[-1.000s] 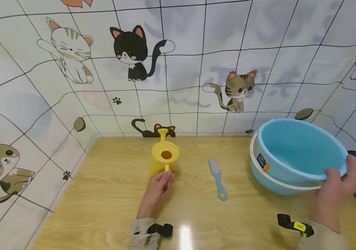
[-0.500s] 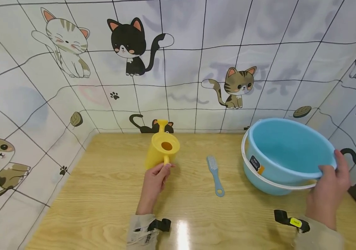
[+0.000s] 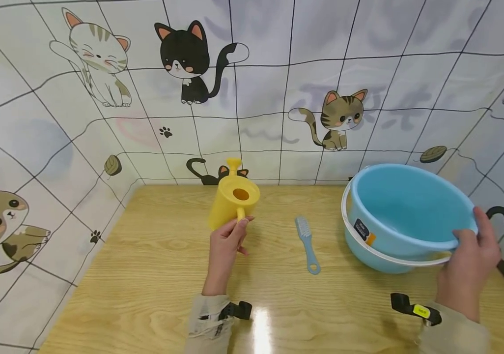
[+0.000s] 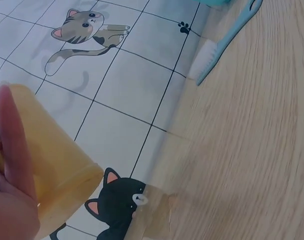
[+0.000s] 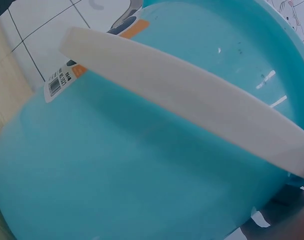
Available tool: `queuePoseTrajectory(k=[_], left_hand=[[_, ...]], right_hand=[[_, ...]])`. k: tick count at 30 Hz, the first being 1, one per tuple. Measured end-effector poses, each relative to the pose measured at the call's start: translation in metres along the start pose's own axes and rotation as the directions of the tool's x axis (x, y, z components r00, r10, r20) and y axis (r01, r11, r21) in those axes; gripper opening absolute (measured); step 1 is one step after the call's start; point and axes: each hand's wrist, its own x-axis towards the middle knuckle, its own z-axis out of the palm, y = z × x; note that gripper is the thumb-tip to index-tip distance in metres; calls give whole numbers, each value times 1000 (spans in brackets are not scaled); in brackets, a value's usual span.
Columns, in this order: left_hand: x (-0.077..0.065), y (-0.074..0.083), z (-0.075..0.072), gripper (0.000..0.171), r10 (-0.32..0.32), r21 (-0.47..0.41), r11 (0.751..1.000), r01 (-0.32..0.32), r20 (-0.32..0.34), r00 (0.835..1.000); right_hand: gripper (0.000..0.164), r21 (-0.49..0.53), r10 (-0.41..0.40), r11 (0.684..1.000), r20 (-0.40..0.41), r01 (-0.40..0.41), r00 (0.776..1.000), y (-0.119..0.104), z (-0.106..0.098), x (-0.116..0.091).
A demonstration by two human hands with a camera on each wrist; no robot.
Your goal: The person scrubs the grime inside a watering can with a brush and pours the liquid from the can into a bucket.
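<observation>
My left hand (image 3: 227, 241) pinches the handle of a small yellow watering can (image 3: 230, 204), which leans with its base toward the left. Its round top opening faces up and its spout points at the back wall. In the left wrist view the can's side and base rim show beside a finger. At the right, a light blue bucket (image 3: 391, 243) tilts under my right hand (image 3: 468, 260), whose thumb and fingers grip its rim. Across the bucket's outer wall hangs a white bail handle (image 5: 191, 100). A paper label (image 5: 58, 85) sticks to that wall.
Between the can and the bucket lies a blue brush (image 3: 308, 248) with white bristles on the wooden table (image 3: 154, 275). Behind the table and along both sides stands a cat-printed wall covering (image 3: 265, 98).
Tipped from upright, the watering can now leans, its base swung leftward, held in my left hand. The bucket has shifted slightly left with my right hand on its rim. The brush lies still.
</observation>
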Motion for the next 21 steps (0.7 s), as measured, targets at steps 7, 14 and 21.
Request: queuePoseTrajectory(k=[7,14,21], left_hand=[[-1,32,13,33,-49,1,999,49,-55,997],[12,26,26,42,-52,-100,994,47,-45,998],[19,30,43,43,-28,-138,990,31,24,999]], right_hand=[[54,-31,16,999,0,-16,1000,-2,0,0],[54,-36,27,999,32,-26,999,-1,-1,1],[52,-75,10,997,8,-9,1000,-2,-3,0]])
